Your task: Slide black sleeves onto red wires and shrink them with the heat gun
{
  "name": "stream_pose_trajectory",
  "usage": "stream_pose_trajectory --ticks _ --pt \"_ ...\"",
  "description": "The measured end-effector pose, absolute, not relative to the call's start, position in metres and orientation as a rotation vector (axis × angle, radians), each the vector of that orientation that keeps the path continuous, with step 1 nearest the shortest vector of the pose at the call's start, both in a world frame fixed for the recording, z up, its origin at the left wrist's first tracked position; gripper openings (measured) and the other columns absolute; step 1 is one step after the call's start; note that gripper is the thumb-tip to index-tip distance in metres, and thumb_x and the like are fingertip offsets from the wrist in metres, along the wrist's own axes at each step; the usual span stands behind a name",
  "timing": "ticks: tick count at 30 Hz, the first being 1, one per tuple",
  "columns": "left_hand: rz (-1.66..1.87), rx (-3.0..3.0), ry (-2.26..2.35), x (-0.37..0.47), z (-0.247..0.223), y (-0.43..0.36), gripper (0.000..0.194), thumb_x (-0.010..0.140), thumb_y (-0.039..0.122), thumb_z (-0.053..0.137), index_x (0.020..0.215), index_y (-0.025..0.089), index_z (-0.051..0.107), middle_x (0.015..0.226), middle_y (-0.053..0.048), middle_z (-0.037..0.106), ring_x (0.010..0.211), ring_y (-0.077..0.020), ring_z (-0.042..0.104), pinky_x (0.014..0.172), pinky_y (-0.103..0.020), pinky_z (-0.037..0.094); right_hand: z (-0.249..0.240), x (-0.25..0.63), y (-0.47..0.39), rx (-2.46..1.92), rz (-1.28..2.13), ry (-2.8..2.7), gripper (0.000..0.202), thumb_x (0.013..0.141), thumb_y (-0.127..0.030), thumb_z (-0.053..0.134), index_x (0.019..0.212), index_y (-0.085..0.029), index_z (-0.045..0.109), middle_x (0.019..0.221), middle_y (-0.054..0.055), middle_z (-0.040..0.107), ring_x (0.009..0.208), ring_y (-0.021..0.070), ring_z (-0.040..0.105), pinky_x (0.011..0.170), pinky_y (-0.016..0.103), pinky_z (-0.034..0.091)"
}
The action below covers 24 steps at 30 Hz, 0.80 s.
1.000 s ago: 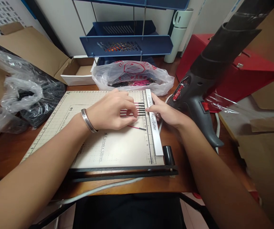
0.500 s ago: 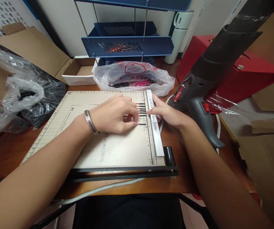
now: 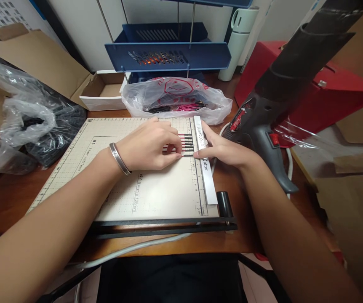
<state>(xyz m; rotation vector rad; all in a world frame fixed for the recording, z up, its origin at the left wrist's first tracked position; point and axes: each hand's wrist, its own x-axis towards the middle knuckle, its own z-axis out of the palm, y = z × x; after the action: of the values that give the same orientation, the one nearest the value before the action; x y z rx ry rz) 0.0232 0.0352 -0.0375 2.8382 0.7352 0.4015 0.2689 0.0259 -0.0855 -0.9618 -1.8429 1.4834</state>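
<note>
My left hand (image 3: 151,145), with a silver bangle at the wrist, lies over the cream board of a paper cutter (image 3: 162,193). Its thumb and index finger pinch a thin wire with a black end (image 3: 188,155). Just beyond, several red wires with black ends (image 3: 186,144) lie side by side, their tips toward the white strip labelled "Cutter" (image 3: 211,187). Across that strip, my right hand (image 3: 224,149) grips the board's right edge. The right thumb tip touches the pinched wire's black end; the other right fingers are partly hidden behind the strip.
Behind the cutter sits a plastic bag (image 3: 175,97) of black and pink wires, below a blue rack (image 3: 172,57). A heat gun (image 3: 259,122) stands close on the right before a red box (image 3: 336,80). Bagged black items (image 3: 55,130) lie left; a grey cable (image 3: 134,251) runs in front.
My left hand has brought the separate wire away from me, up against the row. My right thumb has slid slightly down the strip and meets the wire's black end.
</note>
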Motion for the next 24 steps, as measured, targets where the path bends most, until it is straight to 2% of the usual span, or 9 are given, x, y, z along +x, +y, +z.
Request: stream_pose_trajectory --ticks 4,8,10,12,14,15,18,24 --pt "0.405 2.828 0.743 0.0230 -0.0383 0.0356 0.021 0.093 0.031 0.064 0.081 0.022 0.079 0.077 -0.001 0.075 0.077 -0.0187 0.061 0.077 -0.036 0.036 -0.0864 0.2693 0.0270 -0.965 1.462 -1.850 0.106 0.076 -0.025 0.076 0.167 -0.024 0.023 0.167 0.011 0.042 0.147 0.0333 0.047 0.131 0.056 0.031" --pt "0.426 2.827 0.738 0.0230 -0.0393 0.0364 0.021 0.093 0.031 0.064 0.081 0.022 0.079 0.076 -0.001 0.074 0.074 -0.0179 0.060 0.076 -0.036 0.036 -0.0848 0.2684 0.0258 -0.980 1.462 -1.845 0.103 0.074 -0.024 0.075 0.165 -0.026 0.027 0.162 0.010 0.047 0.140 0.0326 0.051 0.125 0.054 0.040" --pt "0.430 2.829 0.742 0.0232 -0.0399 0.0367 0.020 0.092 0.031 0.065 0.082 0.022 0.079 0.076 -0.001 0.074 0.075 -0.0182 0.061 0.076 -0.036 0.036 -0.0838 0.2674 0.0243 -1.023 1.479 -1.809 0.100 0.075 -0.025 0.073 0.165 -0.027 0.028 0.153 0.008 0.055 0.122 0.0290 0.060 0.112 0.049 0.052" --pt "0.432 2.831 0.749 0.0236 -0.0405 0.0368 0.019 0.092 0.030 0.065 0.082 0.022 0.079 0.077 -0.001 0.075 0.077 -0.0188 0.062 0.076 -0.036 0.036 -0.0830 0.2657 0.0227 -1.102 1.527 -1.732 0.096 0.077 -0.027 0.069 0.164 -0.029 0.029 0.132 0.006 0.065 0.094 0.0232 0.064 0.083 0.040 0.061" --pt "0.444 2.833 0.752 0.0241 -0.0410 0.0369 0.018 0.092 0.030 0.066 0.083 0.023 0.080 0.078 -0.001 0.075 0.077 -0.0187 0.062 0.075 -0.036 0.035 -0.0824 0.2637 0.0212 -1.160 1.559 -1.654 0.092 0.077 -0.029 0.065 0.163 -0.029 0.031 0.107 0.001 0.065 0.072 0.0180 0.057 0.059 0.030 0.053" --pt "0.452 2.834 0.753 0.0243 -0.0413 0.0368 0.019 0.092 0.031 0.066 0.083 0.023 0.080 0.079 -0.001 0.075 0.076 -0.0185 0.062 0.075 -0.036 0.035 -0.0821 0.2628 0.0207 -1.167 1.558 -1.628 0.091 0.076 -0.029 0.064 0.162 -0.029 0.033 0.098 0.000 0.063 0.066 0.0164 0.053 0.053 0.028 0.048" --pt "0.467 2.843 0.757 0.0247 -0.0419 0.0367 0.019 0.093 0.032 0.066 0.083 0.023 0.079 0.079 -0.001 0.075 0.075 -0.0179 0.061 0.075 -0.036 0.034 -0.0815 0.2608 0.0198 -1.163 1.550 -1.608 0.087 0.077 -0.031 0.064 0.159 -0.028 0.036 0.090 -0.002 0.059 0.063 0.0153 0.050 0.050 0.026 0.044" --pt "0.460 2.865 0.757 0.0246 -0.0422 0.0367 0.019 0.094 0.031 0.066 0.083 0.023 0.079 0.079 -0.001 0.074 0.075 -0.0182 0.060 0.074 -0.037 0.031 -0.0815 0.2616 0.0205 -1.166 1.547 -1.633 0.086 0.078 -0.032 0.065 0.158 -0.028 0.035 0.097 -0.001 0.060 0.066 0.0154 0.051 0.051 0.026 0.044"
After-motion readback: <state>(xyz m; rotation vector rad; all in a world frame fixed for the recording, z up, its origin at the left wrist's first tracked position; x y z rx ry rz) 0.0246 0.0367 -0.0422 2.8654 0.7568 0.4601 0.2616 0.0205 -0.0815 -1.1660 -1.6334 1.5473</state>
